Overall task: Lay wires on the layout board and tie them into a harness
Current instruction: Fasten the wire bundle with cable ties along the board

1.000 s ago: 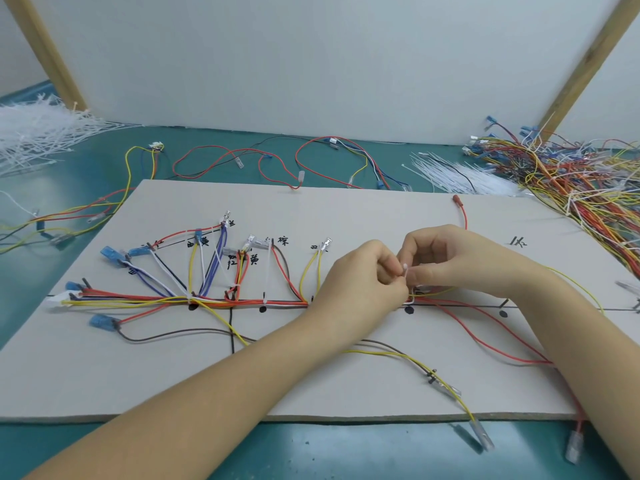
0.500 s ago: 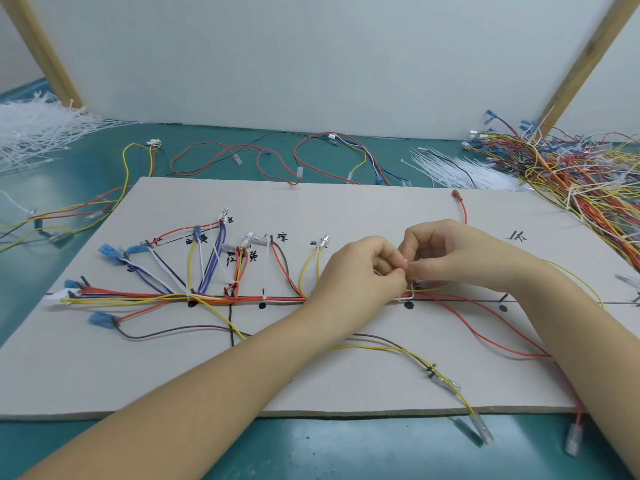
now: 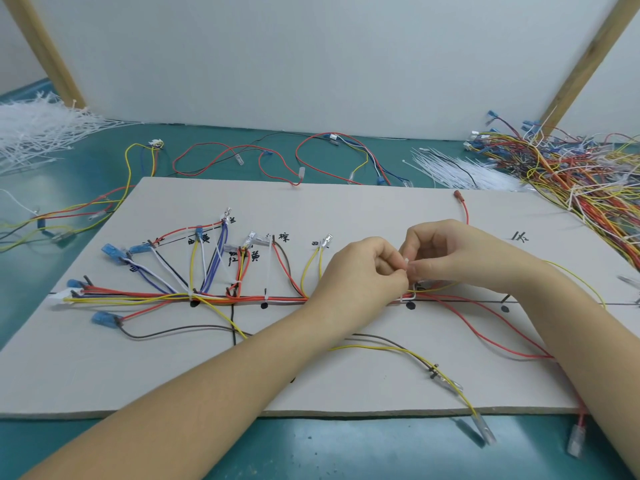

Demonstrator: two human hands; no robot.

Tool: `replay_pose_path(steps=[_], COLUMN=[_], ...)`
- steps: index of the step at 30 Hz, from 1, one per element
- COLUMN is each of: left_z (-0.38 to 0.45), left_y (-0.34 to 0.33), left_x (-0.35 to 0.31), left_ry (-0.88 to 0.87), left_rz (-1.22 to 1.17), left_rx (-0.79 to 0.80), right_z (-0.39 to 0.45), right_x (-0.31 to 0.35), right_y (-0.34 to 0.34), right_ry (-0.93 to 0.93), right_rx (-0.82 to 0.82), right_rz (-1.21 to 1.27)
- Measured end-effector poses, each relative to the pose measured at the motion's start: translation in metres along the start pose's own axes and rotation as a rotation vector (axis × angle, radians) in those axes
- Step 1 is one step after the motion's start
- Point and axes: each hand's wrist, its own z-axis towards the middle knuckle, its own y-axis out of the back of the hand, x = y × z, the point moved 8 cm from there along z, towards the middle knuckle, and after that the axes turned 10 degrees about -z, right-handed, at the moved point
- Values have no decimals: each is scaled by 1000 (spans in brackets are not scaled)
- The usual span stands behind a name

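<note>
A thin white cable tie (image 3: 406, 263) sits between two hands, right above the bunch of wires (image 3: 242, 298) that runs along the black line on the layout board (image 3: 346, 209). The left hand (image 3: 360, 268) has its fingers curled in and pinches the tie with its fingertips. The right hand (image 3: 446, 251) is curled too and pinches the same tie from the other side. The two hands touch at the fingertips. The tie loops down around the wires near a black dot (image 3: 410, 305) on the board.

The wires are red, yellow, white, blue and brown. Many fan out to the left and end in blue plugs (image 3: 111, 250). A yellow wire (image 3: 398, 349) and a brown one trail toward the near edge of the board. A red wire (image 3: 502, 341) bends off to the right.

The board lies flat on a green desk (image 3: 311, 448). Piles of white cable ties (image 3: 38, 129) lie at the far left and far right. A big heap of loose wires (image 3: 571, 171) sits at the far right.
</note>
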Motion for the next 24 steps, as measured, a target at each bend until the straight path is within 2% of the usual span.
replay_pose_path(steps=[16,21,24], left_z=[-1,-2,-3], left_y=[2,3,3], left_x=[0,-2,-2], left_ry=[29,26,27], left_rz=[-41,-34,-33], left_rx=[1,-12,-13], right_z=[-1,-2,-2], right_x=[7,4,4], right_y=[1,2,3], right_ry=[37,24,46], right_rx=[-30,7,7], right_rz=[-120,19,0])
